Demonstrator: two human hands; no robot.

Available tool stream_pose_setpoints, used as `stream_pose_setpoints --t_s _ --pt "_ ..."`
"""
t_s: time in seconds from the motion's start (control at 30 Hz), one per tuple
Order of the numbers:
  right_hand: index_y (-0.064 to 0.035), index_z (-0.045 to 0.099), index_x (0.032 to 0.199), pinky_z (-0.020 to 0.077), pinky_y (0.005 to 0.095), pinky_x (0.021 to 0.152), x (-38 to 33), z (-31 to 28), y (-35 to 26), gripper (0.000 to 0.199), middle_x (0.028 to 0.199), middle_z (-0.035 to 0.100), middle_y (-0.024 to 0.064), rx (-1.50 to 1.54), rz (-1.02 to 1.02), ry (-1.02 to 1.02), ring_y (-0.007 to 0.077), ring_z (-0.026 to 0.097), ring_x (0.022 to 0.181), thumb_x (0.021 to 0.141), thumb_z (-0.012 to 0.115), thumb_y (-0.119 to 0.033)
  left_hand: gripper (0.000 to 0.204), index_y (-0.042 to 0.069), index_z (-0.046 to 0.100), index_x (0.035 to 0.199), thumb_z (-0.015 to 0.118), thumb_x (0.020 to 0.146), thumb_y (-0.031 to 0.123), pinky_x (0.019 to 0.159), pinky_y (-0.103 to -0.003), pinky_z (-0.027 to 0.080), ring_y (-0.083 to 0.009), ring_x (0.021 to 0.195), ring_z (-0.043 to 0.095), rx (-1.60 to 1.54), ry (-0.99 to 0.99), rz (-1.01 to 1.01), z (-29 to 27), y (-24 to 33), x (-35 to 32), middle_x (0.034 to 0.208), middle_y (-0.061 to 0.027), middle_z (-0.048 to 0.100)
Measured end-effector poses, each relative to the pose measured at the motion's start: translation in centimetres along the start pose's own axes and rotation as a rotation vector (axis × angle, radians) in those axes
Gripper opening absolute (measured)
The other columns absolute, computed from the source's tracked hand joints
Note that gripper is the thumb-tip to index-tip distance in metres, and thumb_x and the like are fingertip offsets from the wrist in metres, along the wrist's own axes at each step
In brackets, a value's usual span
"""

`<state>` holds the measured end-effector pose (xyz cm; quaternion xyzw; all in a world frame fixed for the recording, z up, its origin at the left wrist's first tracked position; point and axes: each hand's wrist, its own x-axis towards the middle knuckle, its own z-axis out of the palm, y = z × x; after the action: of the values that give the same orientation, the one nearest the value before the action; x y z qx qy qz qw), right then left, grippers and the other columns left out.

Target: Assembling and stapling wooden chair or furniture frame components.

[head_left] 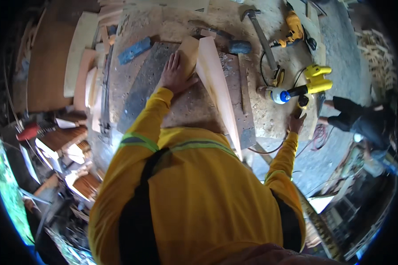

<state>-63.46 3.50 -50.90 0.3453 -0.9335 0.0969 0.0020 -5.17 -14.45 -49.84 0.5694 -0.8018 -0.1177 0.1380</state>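
Observation:
My left hand point(176, 76) lies flat with its fingers stretched out, pressing on a short wooden piece point(189, 55) and the dark, worn board point(150, 75) under it. Right beside it, a long pale wood plank point(217, 84) tapers toward my body across the board. Far to the right, my right hand point(296, 123) is closed around the dark end of a small yellow-and-black tool point(302, 103); its exact kind is hard to make out. Just beyond that tool are a yellow blower point(317, 79) with a black nozzle and a blue-and-white can point(278, 95).
A claw hammer point(262, 37) and a yellow drill point(293, 27) lie at the back right of the workbench point(261, 121). A blue block point(135, 50) and a mallet point(239, 47) sit behind the board. Boards lean at left; another person point(362, 119) stands at right.

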Motion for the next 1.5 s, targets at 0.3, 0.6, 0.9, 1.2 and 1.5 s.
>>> stream_pose_setpoints --t_s 0.3,0.6,0.9,1.2,1.5 --pt "-0.0078 0.058 0.106 0.0394 0.0310 0.045 -5.6 -11.2 1.6 0.026 0.059 0.045 -0.0012 0.759 0.550 -0.081 0.0128 0.046 0.049 0.081 0.058 -0.013 0.089 -0.005 0.043 0.147 0.069 0.085 0.053 0.123 -0.046 0.025 -0.0425 0.147 0.031 -0.113 0.060 0.076 0.3 -2.7 -0.3 0.159 -0.0264 0.031" --pt "-0.0122 0.056 0.087 0.0357 0.0287 0.051 -19.5 -25.2 -18.4 0.012 0.063 0.039 -0.0027 1.000 0.331 -0.184 0.0108 0.040 0.052 0.091 0.065 -0.019 0.094 -0.005 0.040 0.147 0.071 0.082 0.055 0.122 -0.052 0.025 -0.0414 0.147 0.033 -0.216 0.056 -0.003 -0.2 -2.3 0.7 0.157 -0.0254 0.035" --pt "-0.0046 0.059 0.103 0.0384 0.0254 0.043 -14.5 -9.9 -38.7 0.025 0.068 0.055 -0.0017 0.625 -0.090 -1.097 0.0078 0.050 0.049 0.081 0.070 0.001 0.105 -0.005 0.031 0.151 0.069 0.080 0.062 0.120 -0.057 0.024 -0.0414 0.144 0.037 -0.276 0.135 -0.155 1.0 -2.1 1.7 0.153 -0.0254 0.039" --pt "-0.0076 0.057 0.089 0.0369 0.0242 0.046 -14.8 -6.7 -42.2 0.011 0.061 0.048 -0.0039 0.482 -0.056 -1.261 0.0073 0.043 0.047 0.080 0.061 -0.002 0.102 -0.008 0.030 0.151 0.066 0.083 0.060 0.119 -0.057 0.025 -0.0423 0.143 0.038 -0.312 0.164 -0.141 1.6 -2.5 1.6 0.152 -0.0267 0.040" --pt "-0.0074 0.058 0.094 0.0377 0.0246 0.046 -14.8 -6.1 -43.1 0.015 0.062 0.047 -0.0041 0.421 -0.042 -1.249 0.0075 0.043 0.048 0.080 0.061 -0.005 0.102 -0.008 0.030 0.151 0.067 0.083 0.059 0.119 -0.057 0.025 -0.0420 0.143 0.038 -0.329 0.165 -0.142 1.7 -2.6 1.6 0.152 -0.0271 0.040"
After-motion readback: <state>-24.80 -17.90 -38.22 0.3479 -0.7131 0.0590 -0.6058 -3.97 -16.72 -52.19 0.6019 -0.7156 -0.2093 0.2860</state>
